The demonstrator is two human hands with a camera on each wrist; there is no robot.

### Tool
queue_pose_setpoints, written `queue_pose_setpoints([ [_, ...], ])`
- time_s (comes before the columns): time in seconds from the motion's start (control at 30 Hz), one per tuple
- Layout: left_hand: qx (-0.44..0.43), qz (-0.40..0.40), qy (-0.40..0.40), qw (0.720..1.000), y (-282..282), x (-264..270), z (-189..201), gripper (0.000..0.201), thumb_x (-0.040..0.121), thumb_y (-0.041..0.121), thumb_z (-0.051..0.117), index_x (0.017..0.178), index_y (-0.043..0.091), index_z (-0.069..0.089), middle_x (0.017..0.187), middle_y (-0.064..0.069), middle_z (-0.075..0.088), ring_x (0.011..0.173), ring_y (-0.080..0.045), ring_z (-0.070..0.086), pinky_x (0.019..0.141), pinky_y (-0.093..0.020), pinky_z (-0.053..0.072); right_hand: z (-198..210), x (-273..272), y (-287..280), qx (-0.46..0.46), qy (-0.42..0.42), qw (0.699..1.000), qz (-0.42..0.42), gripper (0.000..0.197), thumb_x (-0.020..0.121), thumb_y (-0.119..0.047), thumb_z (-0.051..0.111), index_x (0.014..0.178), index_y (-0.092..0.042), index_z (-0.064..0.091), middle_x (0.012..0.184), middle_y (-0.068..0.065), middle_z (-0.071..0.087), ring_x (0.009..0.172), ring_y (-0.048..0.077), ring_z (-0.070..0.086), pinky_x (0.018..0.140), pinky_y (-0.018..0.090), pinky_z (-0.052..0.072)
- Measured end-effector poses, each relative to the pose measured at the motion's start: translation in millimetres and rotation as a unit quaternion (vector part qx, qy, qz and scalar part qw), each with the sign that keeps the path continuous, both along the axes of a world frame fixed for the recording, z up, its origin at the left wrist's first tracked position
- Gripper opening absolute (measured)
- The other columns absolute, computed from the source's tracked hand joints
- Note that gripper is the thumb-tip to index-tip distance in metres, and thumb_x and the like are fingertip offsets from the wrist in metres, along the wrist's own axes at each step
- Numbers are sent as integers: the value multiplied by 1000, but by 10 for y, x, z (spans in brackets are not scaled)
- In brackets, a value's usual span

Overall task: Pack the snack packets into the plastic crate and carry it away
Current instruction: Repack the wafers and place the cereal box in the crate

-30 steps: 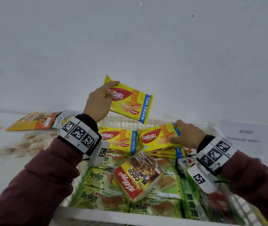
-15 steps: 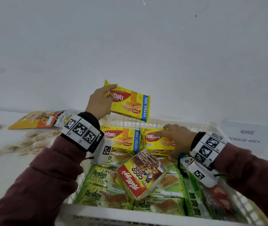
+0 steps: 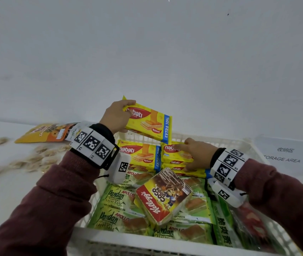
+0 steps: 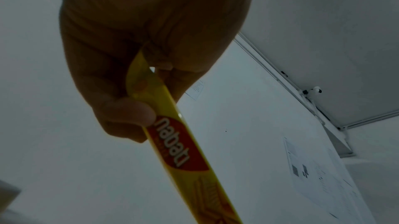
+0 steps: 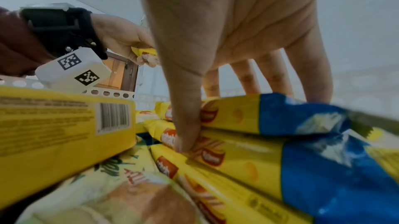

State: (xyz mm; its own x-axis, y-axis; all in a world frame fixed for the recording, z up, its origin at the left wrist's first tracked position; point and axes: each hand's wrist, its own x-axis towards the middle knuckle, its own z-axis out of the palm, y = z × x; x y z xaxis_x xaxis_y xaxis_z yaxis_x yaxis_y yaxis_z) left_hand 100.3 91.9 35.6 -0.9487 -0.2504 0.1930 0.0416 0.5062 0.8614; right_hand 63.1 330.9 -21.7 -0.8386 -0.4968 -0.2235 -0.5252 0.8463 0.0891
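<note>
My left hand (image 3: 117,118) pinches a yellow Nabati wafer packet (image 3: 150,122) by its end, in the air over the far rim of the white plastic crate (image 3: 239,145). The left wrist view shows the thumb on that packet (image 4: 179,151), seen edge-on. My right hand (image 3: 195,156) is inside the crate on a stack of Nabati packets (image 3: 174,160). In the right wrist view its fingers (image 5: 319,82) reach over the top packet (image 5: 237,115) and the thumb presses the stack's near side. Another Nabati packet (image 3: 137,154) lies to the left of the stack.
A Coco Pops box (image 3: 163,196) lies tilted on green Pandan cake packets (image 3: 113,209) in the crate's near half. An orange pouch (image 3: 49,132) and spilled snack pieces (image 3: 27,163) lie on the white table to the left. A "Storage Area" sheet (image 3: 283,154) is at the right.
My right hand has slid left across the yellow packet and settled it lower on the stack. The left hand and its packet have barely moved.
</note>
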Motion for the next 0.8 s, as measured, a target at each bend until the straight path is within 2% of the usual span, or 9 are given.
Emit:
queue_pose_setpoints([
  [0.17,-65,-3,-104,992,-51,10,3,37,96,10,41,128,24,51,107,-5,53,58,-12,45,37,-19,47,4,-16,74,-23,-27,999,-11,88,77,-38,71,145,-39,15,136,11,28,118,28,45,96,35,45],
  [0.23,-113,6,-125,986,-67,34,21,38,95,10,40,129,23,51,114,-7,55,63,-14,51,39,-18,46,-10,-18,77,-19,-27,999,-11,91,76,-38,71,145,-40,12,134,11,28,118,27,43,97,36,44],
  [0.3,-168,12,-125,978,-49,53,46,40,95,8,40,131,20,50,127,-9,54,85,-23,59,58,-22,51,-30,-14,78,-14,-21,1000,-10,91,77,-38,70,145,-39,11,134,11,29,118,27,42,95,36,45],
  [0.4,-246,0,-165,955,19,48,52,43,95,7,42,137,15,44,139,-10,46,123,-28,48,94,-30,43,-40,-15,74,-9,-15,1000,-9,90,79,-38,69,146,-38,9,133,11,30,119,28,42,95,35,43],
  [0.47,-301,-33,-220,927,74,61,30,50,95,19,49,142,12,35,144,-10,40,131,-27,41,105,-33,35,-39,-20,63,-7,-12,1000,-7,89,80,-38,68,146,-37,8,134,11,29,120,28,41,96,36,43],
  [0.53,-384,-63,-271,880,122,65,-9,62,94,33,50,146,11,25,149,-9,32,135,-26,34,110,-33,29,-42,-25,57,-6,-10,1000,-5,88,81,-38,66,147,-36,7,136,11,29,121,29,41,96,35,42],
  [0.67,-542,-32,-291,788,239,89,-66,70,89,48,52,147,27,21,151,-13,15,139,-33,16,110,-40,28,-63,-6,72,2,-6,1000,-8,88,82,-38,65,147,-37,6,138,11,29,121,30,41,97,38,43],
  [0.73,-550,-29,-282,785,276,92,-76,78,82,50,61,146,35,20,151,-12,1,139,-34,6,110,-47,29,-53,0,80,-1,-5,1000,-12,91,79,-38,68,146,-38,6,137,9,32,120,29,43,95,39,45],
  [0.8,-557,-75,-282,777,302,92,-65,84,77,47,68,146,33,22,151,-10,9,139,-32,12,109,-47,30,-26,-3,93,-7,-14,1000,-17,95,76,-33,72,145,-38,7,137,9,33,120,30,44,95,40,46],
])
